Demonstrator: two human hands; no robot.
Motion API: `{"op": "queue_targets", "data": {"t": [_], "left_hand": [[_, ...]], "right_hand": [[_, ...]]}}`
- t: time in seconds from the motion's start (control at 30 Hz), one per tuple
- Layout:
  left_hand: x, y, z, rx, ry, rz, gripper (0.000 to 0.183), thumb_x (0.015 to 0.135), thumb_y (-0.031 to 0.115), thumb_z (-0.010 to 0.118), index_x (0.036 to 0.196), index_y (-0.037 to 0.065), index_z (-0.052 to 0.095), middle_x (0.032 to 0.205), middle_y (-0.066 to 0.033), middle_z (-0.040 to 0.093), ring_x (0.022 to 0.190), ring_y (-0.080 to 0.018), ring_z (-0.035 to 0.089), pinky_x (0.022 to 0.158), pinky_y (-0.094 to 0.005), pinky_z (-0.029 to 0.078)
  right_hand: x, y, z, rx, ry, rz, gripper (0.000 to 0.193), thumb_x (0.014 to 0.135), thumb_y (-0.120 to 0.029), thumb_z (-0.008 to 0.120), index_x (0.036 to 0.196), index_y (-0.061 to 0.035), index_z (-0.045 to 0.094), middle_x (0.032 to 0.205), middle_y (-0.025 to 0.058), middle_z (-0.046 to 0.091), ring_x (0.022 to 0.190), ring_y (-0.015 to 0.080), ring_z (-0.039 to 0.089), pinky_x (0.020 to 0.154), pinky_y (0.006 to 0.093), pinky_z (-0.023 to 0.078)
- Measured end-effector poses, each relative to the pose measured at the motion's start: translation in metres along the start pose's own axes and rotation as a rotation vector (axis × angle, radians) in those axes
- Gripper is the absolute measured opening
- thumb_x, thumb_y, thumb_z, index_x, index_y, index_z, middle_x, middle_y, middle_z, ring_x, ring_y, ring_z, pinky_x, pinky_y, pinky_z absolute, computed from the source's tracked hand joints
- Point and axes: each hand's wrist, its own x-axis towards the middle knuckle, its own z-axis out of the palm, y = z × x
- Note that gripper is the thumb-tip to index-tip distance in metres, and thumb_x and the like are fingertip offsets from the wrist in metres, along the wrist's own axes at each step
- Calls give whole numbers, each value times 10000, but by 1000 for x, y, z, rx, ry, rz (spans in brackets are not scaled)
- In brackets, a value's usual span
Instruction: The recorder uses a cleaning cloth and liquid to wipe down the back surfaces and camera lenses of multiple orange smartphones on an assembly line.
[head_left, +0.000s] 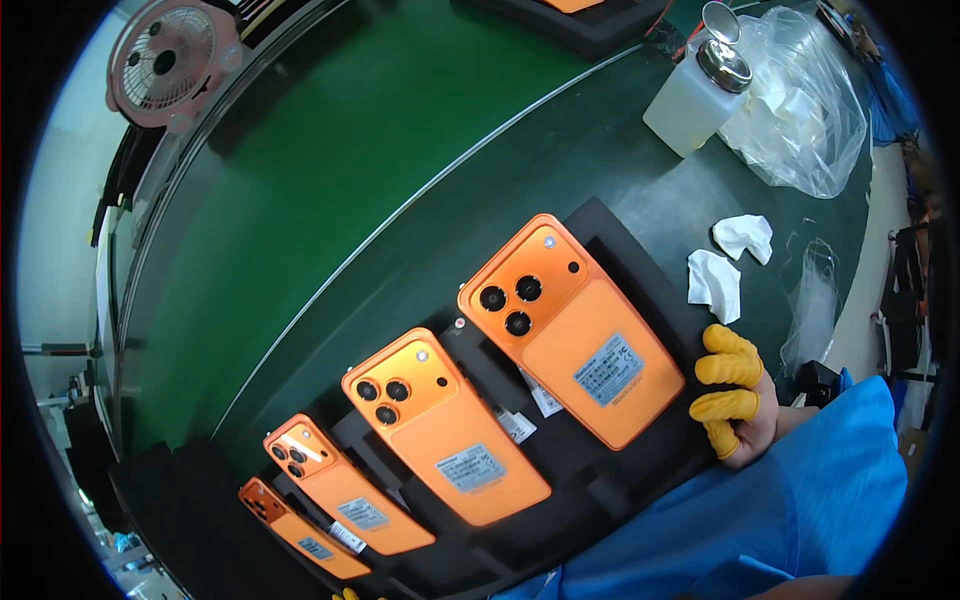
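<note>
A black foam tray [600,222] holds several orange smartphones in a slanting row, backs up, each with a printed label. The largest-looking phone [603,335] lies at the tray's right end. Left of it are a second phone [447,428], a third phone [350,487] and the leftmost phone [302,530]. My right hand [735,400], in yellow finger cots, is at the tray's right edge. Its fingers are bent and parted, with nothing visible between them. Of my left hand [346,595] only yellow fingertips show at the bottom edge; what they touch is hidden.
Two crumpled white wipes [714,285] lie beyond my right hand. A pump bottle [690,105] with its metal lid raised stands beside a clear plastic bag [805,120]. A green belt [330,170] runs behind a metal strip. A pink fan [168,62] stands far left.
</note>
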Motion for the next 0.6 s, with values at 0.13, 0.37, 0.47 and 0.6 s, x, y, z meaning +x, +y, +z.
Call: {"op": "queue_targets", "data": {"t": [0.13,0.37,0.47,0.6], "left_hand": [[-3,0,3,5,10,-10,479,879,357,394,1163,-27,432,1265,-242,326,1148,-374,330,965,-453,240],[3,-6,-6,-72,-17,-50,468,872,359,407,1158,-9,442,1303,-227,270,1181,-352,286,968,-484,214],[-12,-17,-10,-179,46,-164,509,850,324,446,1217,-17,358,1307,-195,254,1196,-312,276,980,-446,219],[-3,-16,9,-274,-18,-249,591,805,252,491,1277,-15,256,1260,-144,312,1150,-253,336,993,-358,230]], "right_hand": [[-6,5,2,13,32,12,191,683,-5,506,818,-97,606,1029,133,538,1027,348,463,893,440,337],[1,-8,-1,-12,20,5,129,712,-36,531,810,-82,601,1023,150,538,1024,354,464,894,444,329],[1,11,6,15,-43,-73,169,671,-10,526,826,-55,574,1029,192,519,1041,381,449,911,461,301],[-15,12,-5,-70,-20,-3,135,730,-47,496,855,-35,546,1108,218,469,1140,372,378,975,465,220]]}}
